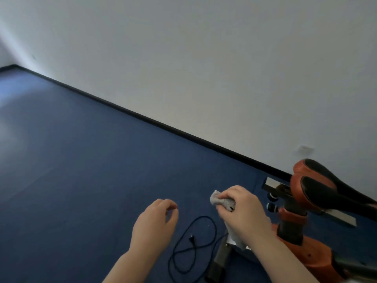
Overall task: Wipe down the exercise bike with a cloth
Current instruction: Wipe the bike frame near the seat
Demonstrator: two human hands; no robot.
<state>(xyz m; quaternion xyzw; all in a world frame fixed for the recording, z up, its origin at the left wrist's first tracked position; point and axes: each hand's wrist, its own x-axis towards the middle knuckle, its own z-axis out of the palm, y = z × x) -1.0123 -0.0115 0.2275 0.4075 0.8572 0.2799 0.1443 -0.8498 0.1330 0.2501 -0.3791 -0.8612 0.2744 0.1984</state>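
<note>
The exercise bike point(306, 237) sits at the bottom right of our view, on the blue floor point(81, 180) near the white wall point(204, 58). We can see its orange and black seat point(326, 188), the dark post under the seat, and a bit of the orange frame. The rest of the bike runs off the edge, so we cannot see it all. Our right hand point(244, 209) is closed tight around a gray cloth point(222, 201). The cloth is bunched up in our fingers, and a loose end hangs down below the hand. The hand and cloth are just beside the seat post, but we cannot tell if the cloth is touching the bike. Our left hand point(157, 223) is held out over the floor with nothing in it. Its fingers are curled in a little and the thumb is close to them, but they pinch nothing. A black cord point(195, 248) with a plug lies in loops on the floor between our two arms. We cannot see any clean or wet marks on the bike, so we cannot say what part is wiped. Our guess is that most of the job is still left. The seat, the post and the frame all need a rub with the cloth.
</note>
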